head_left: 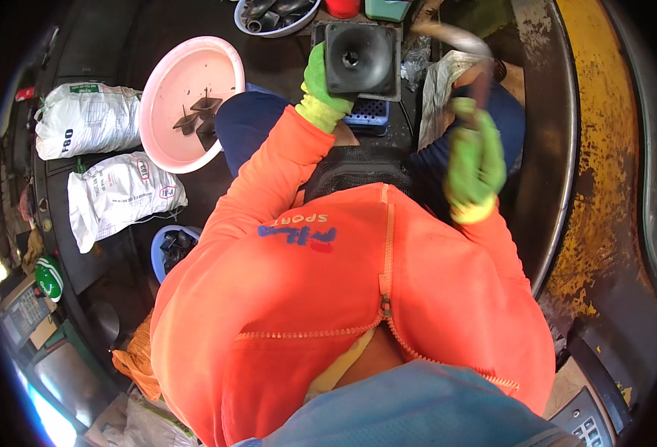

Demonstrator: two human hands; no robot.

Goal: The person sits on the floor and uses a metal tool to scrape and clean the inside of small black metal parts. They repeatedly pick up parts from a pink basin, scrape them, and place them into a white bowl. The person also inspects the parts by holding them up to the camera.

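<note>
My left hand [322, 91], in a green and yellow glove, is closed on the left edge of a black speaker horn [358, 61]. The horn has a square rim, and its round flare narrows to a small central hole facing up. To its right, my right hand [477, 158] wears a matching glove and is closed around a curved tool [459, 36]. Motion smears the tool, so its exact kind cannot be made out. It arcs up from the fist toward the upper left, apart from the horn. Beneath the horn sits a blue perforated basket [368, 118].
A pink basin [153, 100] at left holds several dark pieces. White sacks [93, 123] lie beside it. One blue basin [157, 257] with black parts stands lower left; another bowl [280, 32] is at the top. A rusty yellow panel [597, 149] borders the right.
</note>
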